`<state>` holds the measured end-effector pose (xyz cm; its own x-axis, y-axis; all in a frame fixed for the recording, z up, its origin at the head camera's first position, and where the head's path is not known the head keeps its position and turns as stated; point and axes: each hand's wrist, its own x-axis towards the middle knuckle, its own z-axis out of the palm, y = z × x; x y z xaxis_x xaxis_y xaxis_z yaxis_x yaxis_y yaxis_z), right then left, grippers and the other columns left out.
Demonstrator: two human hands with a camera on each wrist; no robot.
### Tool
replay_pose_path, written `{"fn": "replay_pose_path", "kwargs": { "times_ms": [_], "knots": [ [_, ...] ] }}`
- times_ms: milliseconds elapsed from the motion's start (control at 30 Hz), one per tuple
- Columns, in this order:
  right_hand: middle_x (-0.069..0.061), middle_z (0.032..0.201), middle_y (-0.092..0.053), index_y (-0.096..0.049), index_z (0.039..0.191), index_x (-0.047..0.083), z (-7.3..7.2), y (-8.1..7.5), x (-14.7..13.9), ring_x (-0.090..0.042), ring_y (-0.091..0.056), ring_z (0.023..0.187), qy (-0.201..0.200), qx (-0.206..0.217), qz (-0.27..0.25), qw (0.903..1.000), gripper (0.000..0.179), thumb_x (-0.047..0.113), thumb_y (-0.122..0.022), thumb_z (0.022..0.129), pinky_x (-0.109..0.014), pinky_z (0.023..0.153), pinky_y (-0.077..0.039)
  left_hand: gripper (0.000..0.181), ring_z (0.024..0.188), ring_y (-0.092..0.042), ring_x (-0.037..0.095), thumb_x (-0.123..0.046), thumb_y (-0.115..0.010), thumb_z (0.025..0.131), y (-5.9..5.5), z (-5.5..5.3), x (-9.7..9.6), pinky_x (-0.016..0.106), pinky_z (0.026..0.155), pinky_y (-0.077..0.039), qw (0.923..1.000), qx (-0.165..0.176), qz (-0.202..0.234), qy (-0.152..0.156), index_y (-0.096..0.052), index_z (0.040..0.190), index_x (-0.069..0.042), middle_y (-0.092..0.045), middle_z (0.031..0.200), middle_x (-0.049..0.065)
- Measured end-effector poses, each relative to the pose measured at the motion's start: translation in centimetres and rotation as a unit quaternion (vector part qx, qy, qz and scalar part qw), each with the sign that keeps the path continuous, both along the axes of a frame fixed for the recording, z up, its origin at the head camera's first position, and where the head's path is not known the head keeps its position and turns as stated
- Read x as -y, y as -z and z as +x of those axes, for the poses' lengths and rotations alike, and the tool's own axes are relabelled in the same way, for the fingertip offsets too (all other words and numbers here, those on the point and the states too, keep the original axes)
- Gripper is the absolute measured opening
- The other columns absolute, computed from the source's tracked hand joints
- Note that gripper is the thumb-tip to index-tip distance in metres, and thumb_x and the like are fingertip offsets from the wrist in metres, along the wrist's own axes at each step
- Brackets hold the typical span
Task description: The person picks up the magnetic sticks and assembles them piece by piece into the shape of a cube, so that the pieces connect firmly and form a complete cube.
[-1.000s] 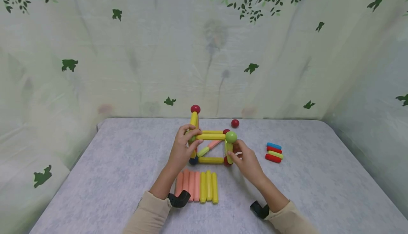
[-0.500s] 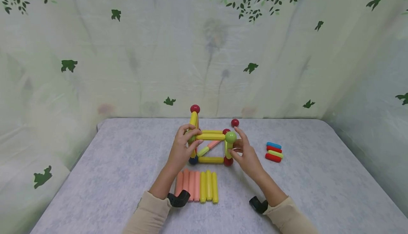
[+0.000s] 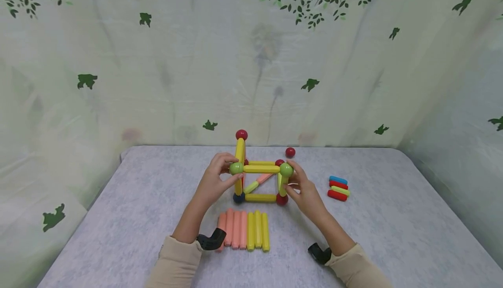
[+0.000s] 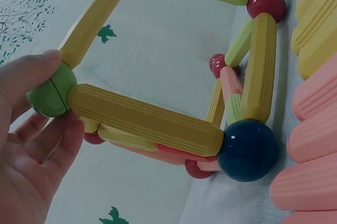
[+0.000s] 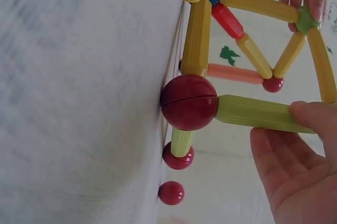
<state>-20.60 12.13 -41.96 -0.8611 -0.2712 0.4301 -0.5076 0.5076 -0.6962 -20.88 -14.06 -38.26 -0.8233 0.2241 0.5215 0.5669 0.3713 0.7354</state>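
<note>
A frame of magnetic rods and balls stands on the table, its front square closed by a yellow top rod point(image 3: 261, 169) and a yellow bottom rod point(image 3: 260, 198). My left hand point(image 3: 214, 176) pinches the green ball point(image 4: 51, 93) at the upper left corner between thumb and fingers. Below it, a yellow rod runs down to a dark blue ball point(image 4: 247, 150). At the other side my right hand point(image 3: 306, 196) pinches the upright light green rod point(image 5: 258, 112), index finger by the upper right green ball point(image 3: 286, 169). That rod meets a red ball point(image 5: 189, 103) at its foot.
Before the frame lie several pink rods point(image 3: 235, 229) and yellow rods point(image 3: 257, 231) in a row. A loose red ball point(image 3: 290, 152) sits behind it. Short blue, red and green rods point(image 3: 338, 188) are grouped to the right. A red ball point(image 3: 241, 135) tops the frame's rear peak.
The light green rod's lower end has shifted onto the red corner ball. My right index finger has risen to the green ball. My left hand has drawn slightly left, uncovering its green ball.
</note>
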Motion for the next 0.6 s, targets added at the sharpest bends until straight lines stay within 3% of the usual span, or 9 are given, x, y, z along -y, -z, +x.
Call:
{"fn": "replay_pose_path", "kwargs": {
  "times_ms": [200, 367, 500, 600],
  "knots": [
    [-0.007, 0.102, -0.059, -0.016, 0.141, 0.036, 0.1, -0.1, -0.3, -0.019, -0.059, 0.091, 0.002, 0.026, 0.008, 0.9996, 0.083, 0.004, -0.065, 0.082, -0.036, 0.077, -0.049, 0.039, 0.089, -0.056, 0.02, -0.011, -0.071, 0.077, -0.1, 0.2, -0.1, 0.032, 0.078, -0.048, 0.9998, 0.016, -0.007, -0.01, -0.052, 0.111, -0.005, -0.045, 0.113, 0.009],
    [-0.009, 0.115, -0.053, -0.009, 0.142, 0.037, 0.4, -0.9, -1.8, -0.03, -0.055, 0.1, 0.011, 0.048, 0.022, 0.9985, 0.09, 0.011, -0.068, 0.08, -0.046, 0.081, -0.046, 0.057, 0.097, -0.054, 0.022, -0.017, -0.072, 0.076, -0.2, 0.7, 0.6, 0.037, 0.081, -0.047, 0.9984, 0.05, -0.013, -0.024, -0.044, 0.124, -0.007, -0.042, 0.119, 0.009],
    [-0.011, 0.119, -0.05, -0.014, 0.143, 0.032, 0.9, -1.5, -4.1, -0.032, -0.052, 0.105, 0.022, 0.045, 0.043, 0.9978, 0.086, 0.015, -0.07, 0.079, -0.048, 0.083, -0.044, 0.064, 0.099, -0.051, 0.022, -0.021, -0.072, 0.077, 0.3, 1.5, 1.6, 0.038, 0.082, -0.046, 0.9954, 0.076, -0.041, -0.042, -0.038, 0.13, -0.01, -0.042, 0.121, 0.009],
    [-0.012, 0.122, -0.049, -0.021, 0.142, 0.027, 1.2, -1.4, -6.3, -0.033, -0.049, 0.107, 0.029, 0.05, 0.073, 0.9957, 0.08, 0.019, -0.07, 0.079, -0.049, 0.084, -0.043, 0.065, 0.099, -0.05, 0.022, -0.024, -0.071, 0.078, 1.1, 2.5, 2.4, 0.037, 0.081, -0.046, 0.9885, 0.119, -0.075, -0.056, -0.037, 0.13, -0.009, -0.043, 0.12, 0.01]
  ]
}}
